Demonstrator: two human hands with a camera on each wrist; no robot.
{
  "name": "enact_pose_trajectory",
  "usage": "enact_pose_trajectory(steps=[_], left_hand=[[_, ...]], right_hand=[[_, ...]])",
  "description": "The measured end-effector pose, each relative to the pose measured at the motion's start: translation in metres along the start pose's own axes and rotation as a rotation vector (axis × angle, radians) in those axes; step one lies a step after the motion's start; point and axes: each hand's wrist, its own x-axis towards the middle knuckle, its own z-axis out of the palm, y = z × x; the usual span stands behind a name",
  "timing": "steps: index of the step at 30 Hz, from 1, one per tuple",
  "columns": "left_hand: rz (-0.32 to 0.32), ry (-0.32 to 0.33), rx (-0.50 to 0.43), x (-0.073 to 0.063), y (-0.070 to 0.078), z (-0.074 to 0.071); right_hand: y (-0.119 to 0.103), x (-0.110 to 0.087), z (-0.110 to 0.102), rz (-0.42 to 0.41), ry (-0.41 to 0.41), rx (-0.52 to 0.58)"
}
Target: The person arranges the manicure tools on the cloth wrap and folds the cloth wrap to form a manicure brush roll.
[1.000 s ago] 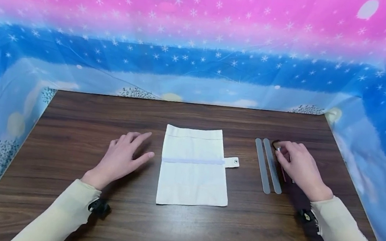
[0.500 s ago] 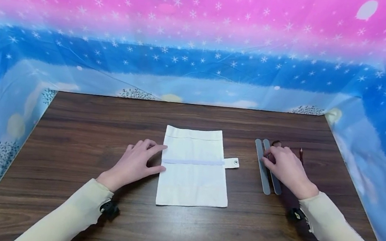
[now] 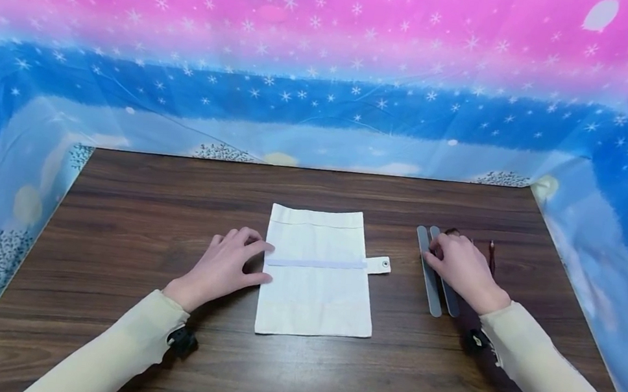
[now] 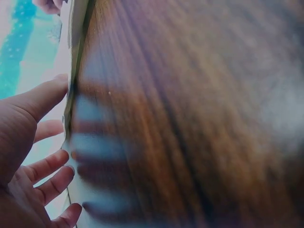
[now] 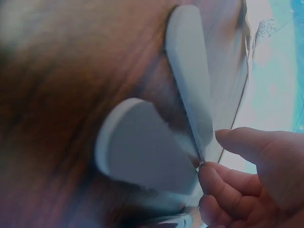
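A white fabric pouch (image 3: 315, 301) lies flat mid-table, its snap tab (image 3: 379, 265) pointing right. My left hand (image 3: 223, 266) touches the pouch's left edge with thumb and fingertips, fingers loosely spread. Two slim grey nail files with rounded ends lie side by side to the right. My right hand (image 3: 466, 270) is over them, its thumb and index fingertip at the two edges of the left nail file (image 3: 428, 272). Part of the right nail file (image 3: 453, 304) is hidden under this hand. In the right wrist view both files (image 5: 192, 76) slant toward the fingertips.
A dark brown tip (image 3: 453, 231) shows behind the right hand. Farther right lies a slender reddish-brown stick (image 3: 491, 257), partly hidden. Snowflake-patterned cloth (image 3: 325, 106) walls in the back and sides of the wooden table (image 3: 203, 189).
My right hand has moved left from the dark-tipped item to the nail files, uncovering the slender stick. My left hand has come right to the pouch's edge. Pouch and files lie as before.
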Motion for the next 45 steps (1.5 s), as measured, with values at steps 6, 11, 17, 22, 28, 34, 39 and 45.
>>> enact_pose_trajectory(steps=[6, 11, 17, 22, 28, 34, 39, 45], left_hand=[[0.012, -0.003, -0.008, 0.002, -0.002, 0.0], [0.019, -0.004, -0.017, 0.003, -0.003, 0.0], [0.027, 0.002, -0.012, 0.003, -0.003, 0.0], [0.028, 0.0, -0.017, 0.003, -0.004, 0.0], [0.029, -0.001, -0.017, 0.003, -0.003, 0.0], [0.013, -0.011, -0.043, 0.004, -0.002, -0.001], [0.003, -0.018, -0.058, 0.005, -0.002, -0.002], [0.004, -0.015, -0.062, 0.004, -0.002, -0.003]], right_hand=[[-0.005, 0.007, 0.001, 0.046, -0.007, 0.012], [-0.009, 0.011, 0.001, 0.087, -0.036, 0.018], [-0.014, 0.015, 0.002, 0.098, -0.015, 0.037], [-0.017, 0.017, 0.002, 0.115, -0.005, 0.106], [-0.015, 0.023, 0.001, 0.171, -0.094, 0.208], [-0.007, 0.026, 0.001, 0.135, -0.124, 0.279], [-0.004, 0.03, -0.002, 0.092, -0.133, 0.312], [-0.01, 0.035, -0.01, 0.043, -0.153, 0.399]])
